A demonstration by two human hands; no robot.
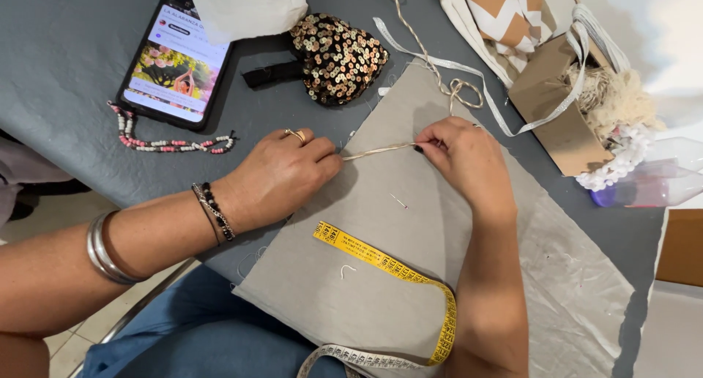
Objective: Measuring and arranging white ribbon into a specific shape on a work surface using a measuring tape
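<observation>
The left hand [282, 174] and right hand [458, 155] each pinch the thin cord [377, 151] stretched between them; it looks light, soft and limp, best held near its ends.

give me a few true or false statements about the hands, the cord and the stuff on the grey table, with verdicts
1. Both hands pinch a thin beige twisted cord stretched between them. True.
2. The left hand wears a ring. True.
3. The yellow measuring tape lies on the smartphone. False: it lies on the grey linen fabric piece, near the right forearm.
4. The right hand holds scissors. False: it grips only the cord.
5. The sequinned black and gold pouch sits beside the smartphone. True.
6. The pink and white beaded strand is around the left wrist. False: it lies on the table below the phone.
</observation>
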